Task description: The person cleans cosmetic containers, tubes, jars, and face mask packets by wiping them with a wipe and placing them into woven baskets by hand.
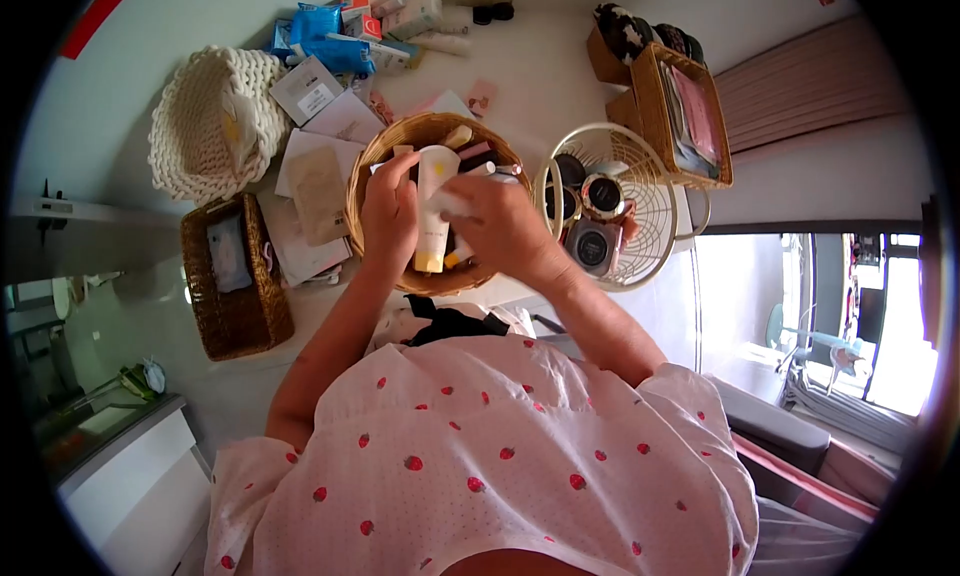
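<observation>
A round wicker basket (358, 191) holding several tubes and small cosmetic items stands in front of my body. Over it, a white tube with a yellow cap (434, 211) is upright in view, its cap end toward me. My left hand (390, 211) lies along the tube's left side, fingers closed around its edge. On the right, my right hand (500, 216) is over the basket, its fingertips blurred beside the tube's upper part; whether they hold anything is unclear.
A white wire basket (650, 216) with round compacts stands right of the wicker one. At left are a white woven basket (205, 126) and a brown rectangular basket (235, 316). Boxes and blue packs (335, 51) lie behind; another wicker basket (655, 86) with packets stands back right.
</observation>
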Motion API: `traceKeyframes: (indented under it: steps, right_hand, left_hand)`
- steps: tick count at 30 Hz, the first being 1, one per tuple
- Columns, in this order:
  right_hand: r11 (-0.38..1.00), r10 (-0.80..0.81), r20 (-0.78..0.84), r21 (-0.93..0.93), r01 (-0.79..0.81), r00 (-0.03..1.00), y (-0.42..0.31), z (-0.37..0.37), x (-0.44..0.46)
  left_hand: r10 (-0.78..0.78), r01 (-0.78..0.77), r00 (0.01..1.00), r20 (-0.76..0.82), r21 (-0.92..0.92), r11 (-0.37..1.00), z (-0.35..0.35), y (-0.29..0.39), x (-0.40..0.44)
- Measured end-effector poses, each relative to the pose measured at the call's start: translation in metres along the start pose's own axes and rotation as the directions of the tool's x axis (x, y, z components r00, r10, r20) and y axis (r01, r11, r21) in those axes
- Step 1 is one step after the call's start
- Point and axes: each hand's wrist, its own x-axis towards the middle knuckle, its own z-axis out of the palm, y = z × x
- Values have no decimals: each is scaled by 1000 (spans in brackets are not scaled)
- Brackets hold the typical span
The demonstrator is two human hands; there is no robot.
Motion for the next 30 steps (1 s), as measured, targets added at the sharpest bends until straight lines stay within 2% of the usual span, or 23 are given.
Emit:
traceKeyframes:
  steps: [1, 2, 4, 5, 7, 10, 13, 14, 16, 17, 23, 26, 29, 30]
  right_hand:
    - [993, 116, 63, 3, -116, 991, 0, -15, 12]
    - [991, 73, 20, -111, -70, 997, 5, -29, 24]
    - [979, 139, 57, -158, -129, 989, 22, -51, 51]
    - [967, 128, 81, -232, -106, 988, 35, -59, 64]
    - [927, 109, 128, -371, -55, 986, 72, -67, 93]
    - [796, 256, 364, -605, 19, 896, 136, -62, 134]
    - [848, 447, 544, -511, -143, 710, 165, -41, 161]
    - [814, 499, 567, -567, -129, 656, 172, -33, 167]
    - [738, 599, 593, -669, -86, 538, 184, -17, 175]
    - [747, 611, 591, -651, -136, 526, 191, -13, 177]
    - [760, 650, 607, -512, -401, 456, 222, 0, 180]
    - [760, 647, 607, -466, -453, 462, 224, 2, 179]
    - [756, 642, 624, -423, -499, 445, 238, 4, 178]
    - [761, 637, 631, -422, -492, 443, 243, 7, 178]
  left_hand:
    - [77, -75, 996, -52, 50, 996, 1, 6, 10]
    - [81, -76, 994, -71, 76, 994, 3, 5, 20]
    - [90, -76, 991, -104, 132, 988, 6, 1, 39]
    - [66, -43, 989, -133, 170, 984, 9, 2, 47]
    - [22, 1, 995, -95, 233, 973, 13, -10, 65]
    - [-116, 114, 993, -11, 303, 946, 23, -35, 89]
    - [-317, 248, 941, 123, 387, 888, 35, -58, 115]
    - [-387, 289, 906, 170, 420, 860, 38, -65, 123]
    - [-392, 258, 885, 252, 435, 862, 42, -79, 135]
    - [-395, 244, 871, 292, 440, 864, 44, -86, 140]
    - [-624, 209, 698, 351, 734, 646, 63, -116, 166]
    - [-581, 58, 703, 410, 782, 621, 65, -125, 168]
    - [-685, 276, 647, 336, 735, 620, 64, -128, 170]
    - [-661, 289, 652, 372, 684, 670, 62, -131, 169]
